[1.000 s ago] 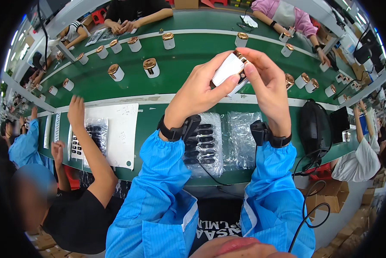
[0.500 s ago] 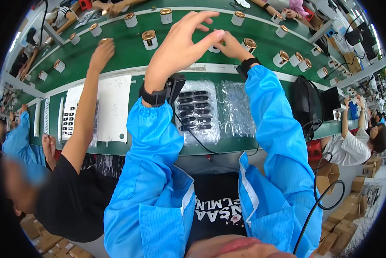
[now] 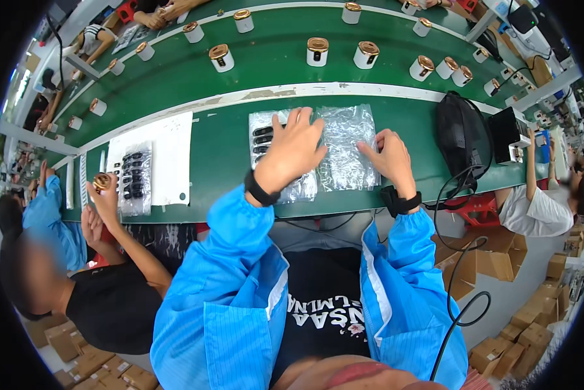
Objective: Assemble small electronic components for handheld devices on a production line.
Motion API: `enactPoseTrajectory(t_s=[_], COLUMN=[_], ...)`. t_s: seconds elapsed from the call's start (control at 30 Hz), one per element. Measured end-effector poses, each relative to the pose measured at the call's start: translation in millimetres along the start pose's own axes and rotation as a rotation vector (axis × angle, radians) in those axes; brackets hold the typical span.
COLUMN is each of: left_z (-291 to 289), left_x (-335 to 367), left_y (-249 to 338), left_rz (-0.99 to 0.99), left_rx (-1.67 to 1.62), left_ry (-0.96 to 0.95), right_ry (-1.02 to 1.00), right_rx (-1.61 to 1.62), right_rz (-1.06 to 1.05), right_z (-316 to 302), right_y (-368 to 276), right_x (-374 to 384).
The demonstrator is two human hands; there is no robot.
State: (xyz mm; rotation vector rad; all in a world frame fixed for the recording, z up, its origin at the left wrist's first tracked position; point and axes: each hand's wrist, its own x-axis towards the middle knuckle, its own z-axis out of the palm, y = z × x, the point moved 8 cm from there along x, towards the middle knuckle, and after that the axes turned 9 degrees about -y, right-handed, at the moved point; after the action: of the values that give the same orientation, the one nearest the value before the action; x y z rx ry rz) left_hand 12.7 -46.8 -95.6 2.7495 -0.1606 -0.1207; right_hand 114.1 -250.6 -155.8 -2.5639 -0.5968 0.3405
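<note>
Head view: both hands have dropped from the conveyor to the bench. The left hand (image 3: 296,151) lies spread on the clear tray of dark parts (image 3: 280,156); at its three o'clock, the right hand (image 3: 389,158) rests loosely curled beside the empty tray (image 3: 347,146), nothing pinched.

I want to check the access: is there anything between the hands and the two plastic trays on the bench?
Nothing visible. The left hand already lies flat on the left tray of dark parts, and the right hand touches the right edge of the right tray. The black bag sits apart, further right.
</note>
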Motion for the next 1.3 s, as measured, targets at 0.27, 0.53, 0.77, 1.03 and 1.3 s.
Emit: enactPoseTrajectory(t_s=[0.27, 0.53, 0.77, 1.03, 1.3], left_z=[21, 14, 18, 15, 12], left_x=[-49, -80, -122, -131, -139], left_y=[-29, -88, -140, -138, -136], left_rz=[-0.264, -0.096, -0.269, -0.285, -0.286], left_rx=[-0.086, -1.156, -1.294, -0.675, -0.804], left_ry=[0.311, 0.528, 0.580, 0.627, 0.689], right_ry=[-0.343, -0.471, -0.568, -0.199, -0.440], right_rx=[1.385, 1.705, 1.666, 0.828, 1.324], right_rz=[-0.150, -0.252, -0.180, -0.226, -0.157], right_z=[4, -5, 60, 83, 60], right_y=[-58, -185, -180, -142, -191], right_x=[14, 4, 27, 33, 23])
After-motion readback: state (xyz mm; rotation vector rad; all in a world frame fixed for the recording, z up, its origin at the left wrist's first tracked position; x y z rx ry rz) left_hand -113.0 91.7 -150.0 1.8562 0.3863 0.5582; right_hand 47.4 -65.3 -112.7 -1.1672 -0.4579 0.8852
